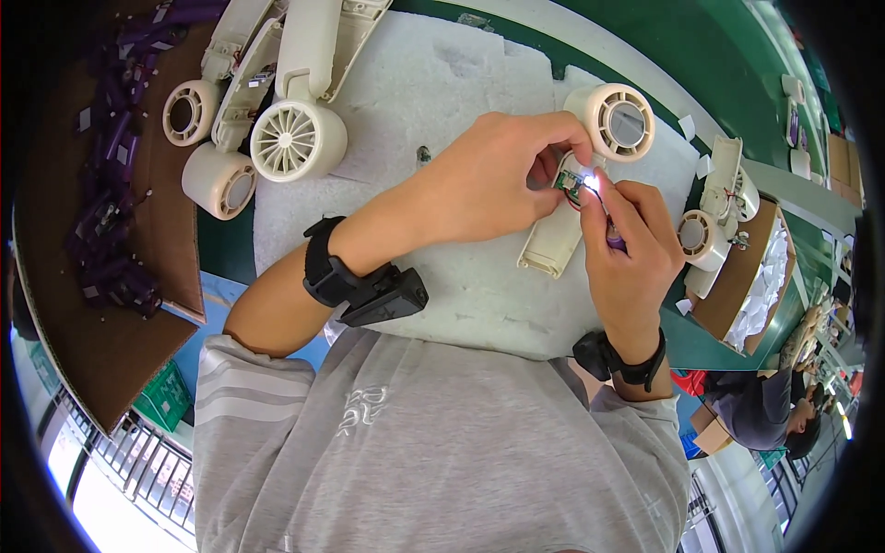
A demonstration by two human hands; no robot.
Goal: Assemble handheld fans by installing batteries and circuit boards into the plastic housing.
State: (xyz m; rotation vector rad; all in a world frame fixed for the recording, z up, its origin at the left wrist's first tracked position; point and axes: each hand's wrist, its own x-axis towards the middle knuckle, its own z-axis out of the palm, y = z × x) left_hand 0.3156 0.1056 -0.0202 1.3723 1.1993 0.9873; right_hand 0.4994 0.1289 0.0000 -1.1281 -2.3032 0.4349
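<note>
A cream handheld fan (pixel 619 123) lies on the white foam pad, its handle shell (pixel 551 241) opened up toward me. Inside the neck of the handle sits a small green circuit board (pixel 570 184), with a bright white light shining at its right edge. My left hand (pixel 498 175) comes over from the left, thumb and fingers closed around the board's edges. Beside it, my right hand (pixel 634 247) is closed with its fingertips near the light and thin wires. A purple cylindrical battery (pixel 615 240) shows between its fingers, partly hidden.
More cream fans (pixel 300 140) lie at the pad's upper left. A cardboard box (pixel 171 230) of purple wired batteries (pixel 115 203) stands left. On the right are other fans (pixel 705 238) and a box of white pieces (pixel 763 276). Another person (pixel 761 405) is at far right.
</note>
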